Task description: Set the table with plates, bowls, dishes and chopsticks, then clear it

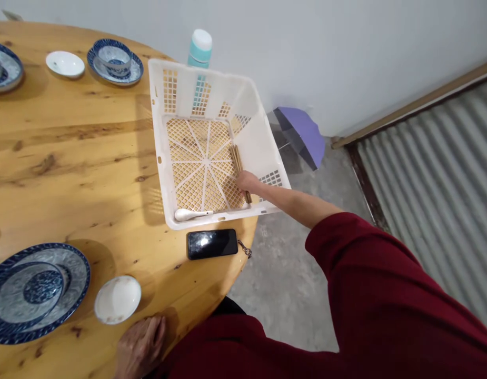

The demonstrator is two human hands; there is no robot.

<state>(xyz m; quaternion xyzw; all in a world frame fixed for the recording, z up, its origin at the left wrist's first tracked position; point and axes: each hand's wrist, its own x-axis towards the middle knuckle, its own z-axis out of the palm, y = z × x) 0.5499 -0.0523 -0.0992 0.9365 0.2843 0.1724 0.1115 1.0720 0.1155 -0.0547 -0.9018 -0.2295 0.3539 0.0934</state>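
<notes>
My right hand (248,182) reaches into a white plastic basket (223,218), its fingers closed round a bundle of brown chopsticks (237,159) along the basket's right side. A white spoon (191,213) lies in the near left corner of the basket. My left hand (140,345) rests at the table's front edge with the fingers curled in, and nothing shows in it. Just beyond it sits a small white bowl (117,299). To the left, a clear-looking bowl (30,290) stands on a blue-patterned plate (79,271).
A black phone (212,244) lies before the basket near the edge of the wooden table (89,173). Behind the basket stands a turquoise bottle (200,48). A white dish (65,64) and blue-patterned dishes (115,62) sit at the back. A purple umbrella (302,136) is on the floor.
</notes>
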